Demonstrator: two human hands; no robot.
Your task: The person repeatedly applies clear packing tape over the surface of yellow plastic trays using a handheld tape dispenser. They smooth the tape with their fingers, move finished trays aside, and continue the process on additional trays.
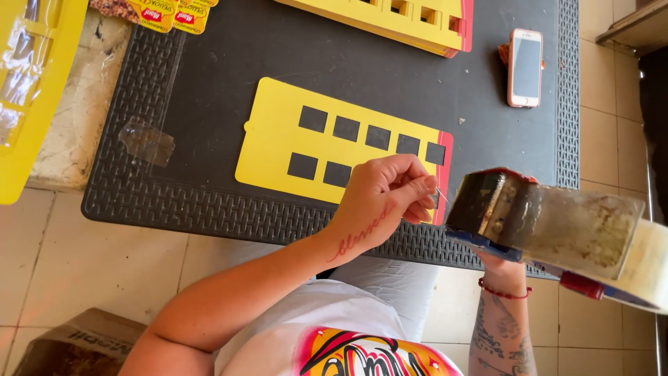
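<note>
The tape dispenser (557,230) occupies the lower right of the frame, closest to the camera. The right hand (502,268) grips it from below; only the wrist and part of the palm show, so the exact finger closure cannot be told, but the hand carries the dispenser's weight. The clear tape roll (650,268) sits at its right end, cut off by the frame edge.

At centre, the left hand (386,198) has its fingers (417,186) pinched together on what appears to be a thin strip of clear tape, just above the right end of the yellow card (278,150).

The yellow card lies flat on the dark mat (209,69) at mid-frame, with two rows of square cut-outs and a red edge (445,163) on its right side.

Risks:
- The free tape end may fold back on itself or stick to the fingers, since it is held by a narrow pinch.
- The card is not held down; a pull on the tape may slide or lift it.
- Tape laid askew may cover a cut-out.
- The dispenser's blade is near the left hand.

Further up, a stack of yellow cards (390,21) lies at the top edge, and a phone (525,67) rests at upper right.
</note>
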